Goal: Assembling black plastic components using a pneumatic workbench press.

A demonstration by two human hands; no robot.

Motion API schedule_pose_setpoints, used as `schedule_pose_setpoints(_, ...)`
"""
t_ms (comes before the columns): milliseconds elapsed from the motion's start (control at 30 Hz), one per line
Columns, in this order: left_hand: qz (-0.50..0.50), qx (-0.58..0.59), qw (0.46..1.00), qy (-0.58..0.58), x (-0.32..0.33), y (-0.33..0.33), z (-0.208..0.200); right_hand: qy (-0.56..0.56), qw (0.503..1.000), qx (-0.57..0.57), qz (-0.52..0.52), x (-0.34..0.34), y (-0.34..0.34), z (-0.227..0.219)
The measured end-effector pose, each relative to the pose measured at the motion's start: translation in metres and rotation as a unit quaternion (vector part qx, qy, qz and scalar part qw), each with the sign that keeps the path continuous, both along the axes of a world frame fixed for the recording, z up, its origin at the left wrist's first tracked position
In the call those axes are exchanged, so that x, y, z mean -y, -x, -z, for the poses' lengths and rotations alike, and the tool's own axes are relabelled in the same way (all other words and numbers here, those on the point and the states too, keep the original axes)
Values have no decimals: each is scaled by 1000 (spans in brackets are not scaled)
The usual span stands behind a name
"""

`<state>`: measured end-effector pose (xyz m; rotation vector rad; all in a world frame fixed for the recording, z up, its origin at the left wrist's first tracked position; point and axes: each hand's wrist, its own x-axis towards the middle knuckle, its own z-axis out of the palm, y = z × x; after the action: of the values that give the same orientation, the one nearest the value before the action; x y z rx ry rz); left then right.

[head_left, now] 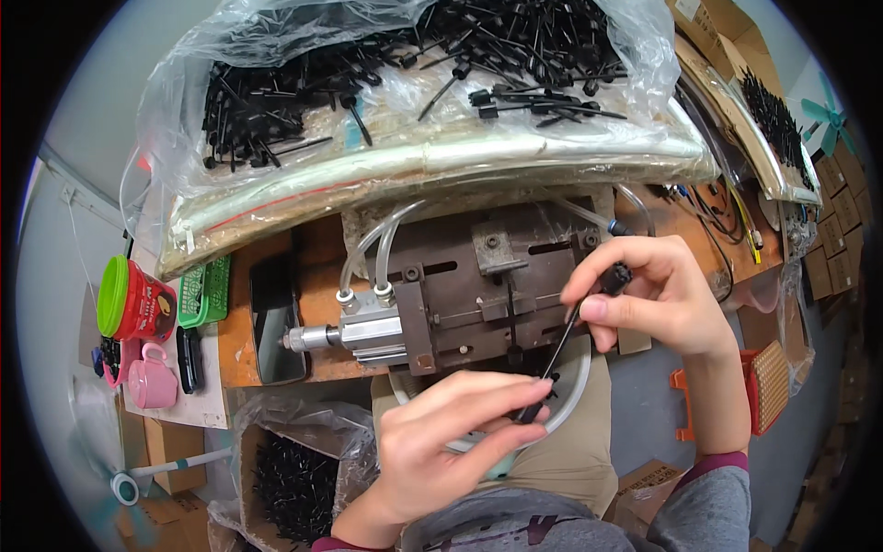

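Black plastic pin (575, 317), thin with a knobbed head, is pinched by fingers of both hands.

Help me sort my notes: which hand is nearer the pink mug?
Left. The left hand is right of the pink mug; the right hand is farther right.

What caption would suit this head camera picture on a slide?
Both hands, left hand and right hand, pinch a thin black pin before a metal press fixture.
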<state>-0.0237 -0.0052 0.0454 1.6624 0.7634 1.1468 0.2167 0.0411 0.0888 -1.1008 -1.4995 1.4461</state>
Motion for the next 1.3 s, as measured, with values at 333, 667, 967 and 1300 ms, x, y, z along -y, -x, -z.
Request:
schedule_pose_setpoints(333, -146, -379, 871, -278, 0, -24, 51, -196, 971, -91, 103, 18, 9, 20)
schedule_pose_setpoints(667, -117, -458, 825, -309, -14, -30, 41, -197, 975, -11, 101, 49, 14, 21)
schedule_pose_setpoints(967, -151, -209, 914, -313, -85, -20, -32, -363, 871, 326, 64, 62, 19, 63)
schedule_pose_setpoints(1300, -195, -361, 848, -337, -209, -50, -41, -414, 786, 458, 13, 46, 49, 69)
